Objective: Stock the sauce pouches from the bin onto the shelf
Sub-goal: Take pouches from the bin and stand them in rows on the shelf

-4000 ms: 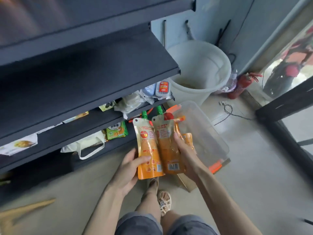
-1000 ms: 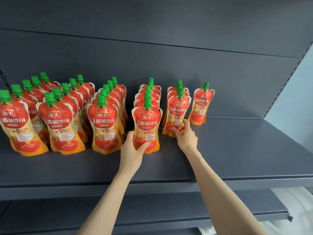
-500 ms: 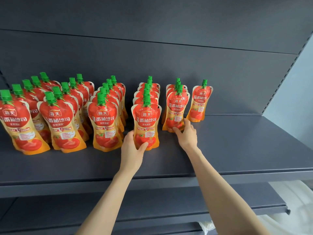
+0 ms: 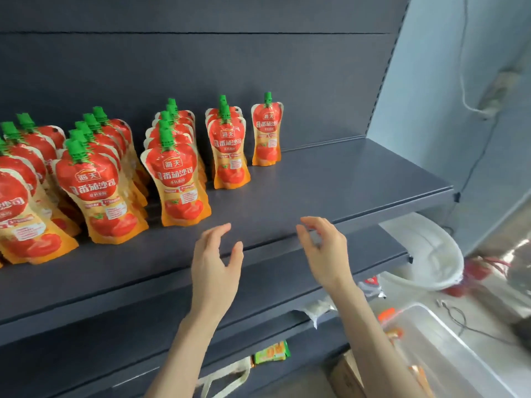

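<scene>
Both my hands are off the goods: my left hand [image 4: 214,268] hangs in front of the shelf [image 4: 330,182] edge with its fingers spread loose and nothing in them, and my right hand [image 4: 324,251] floats just beside it, fingers curled slightly and equally empty. Neither one touches a pouch.

Up on the dark shelf the sauce pouches [image 4: 178,182] stand upright in rows running front to back, red and orange with green caps. The front pouch of the row nearest my left hand sits close to the shelf's front lip, a little up and left of my fingertips. To its right comes a shorter row [image 4: 230,150], set further back, and then 1 lone pouch [image 4: 266,130] standing near the back panel. More rows crowd the left side [image 4: 97,191], running out of view. The right stretch of the shelf is bare board.

Down low on the right, the clear plastic bin [image 4: 448,351] sits on the floor by my right forearm, with orange pouches [image 4: 396,333] showing inside at its near edge. Behind it stands a white bucket [image 4: 425,254], partly tucked under the shelving. A lower shelf holds a small green packet [image 4: 271,352].
</scene>
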Available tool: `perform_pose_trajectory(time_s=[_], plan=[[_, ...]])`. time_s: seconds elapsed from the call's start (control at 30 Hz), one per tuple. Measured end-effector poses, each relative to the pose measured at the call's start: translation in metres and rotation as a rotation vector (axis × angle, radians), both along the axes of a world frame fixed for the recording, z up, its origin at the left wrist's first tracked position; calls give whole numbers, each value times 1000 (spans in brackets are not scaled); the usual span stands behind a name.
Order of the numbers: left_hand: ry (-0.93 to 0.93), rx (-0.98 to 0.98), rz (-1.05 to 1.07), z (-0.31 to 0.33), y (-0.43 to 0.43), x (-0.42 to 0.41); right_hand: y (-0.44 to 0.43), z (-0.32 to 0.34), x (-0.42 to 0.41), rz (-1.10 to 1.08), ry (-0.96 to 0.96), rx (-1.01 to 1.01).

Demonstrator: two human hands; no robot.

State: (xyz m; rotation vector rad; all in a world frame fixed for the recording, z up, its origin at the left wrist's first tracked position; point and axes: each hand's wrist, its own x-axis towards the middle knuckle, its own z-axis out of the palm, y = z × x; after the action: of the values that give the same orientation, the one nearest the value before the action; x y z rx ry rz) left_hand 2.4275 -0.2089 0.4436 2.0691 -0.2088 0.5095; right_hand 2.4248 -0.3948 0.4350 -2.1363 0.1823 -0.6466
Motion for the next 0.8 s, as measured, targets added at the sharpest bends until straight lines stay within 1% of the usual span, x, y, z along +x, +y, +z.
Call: perform_pose_trajectory(time_s=[0.07, 0.23, 0.4, 0.5, 0.63, 0.8], plan=[[27, -11, -132, -3, -28, -18, -22, -7, -34, -53, -2, -8], [149, 6, -393, -37, -111, -76, -91, -46, -129, -184, 118, 11], [350, 8, -553, -88, -190, -153, -160, -98, -239, -292, 326, 56], [436, 31, -615, -116, -231, -195, -195, -123, -293, -349, 398, 86], [551, 110, -706, -139, -274, -233, -230, -146, -336, -417, 469, 188], [636, 253, -780, -166, -315, -236, -269, -169, -350, -471, 543, 261]])
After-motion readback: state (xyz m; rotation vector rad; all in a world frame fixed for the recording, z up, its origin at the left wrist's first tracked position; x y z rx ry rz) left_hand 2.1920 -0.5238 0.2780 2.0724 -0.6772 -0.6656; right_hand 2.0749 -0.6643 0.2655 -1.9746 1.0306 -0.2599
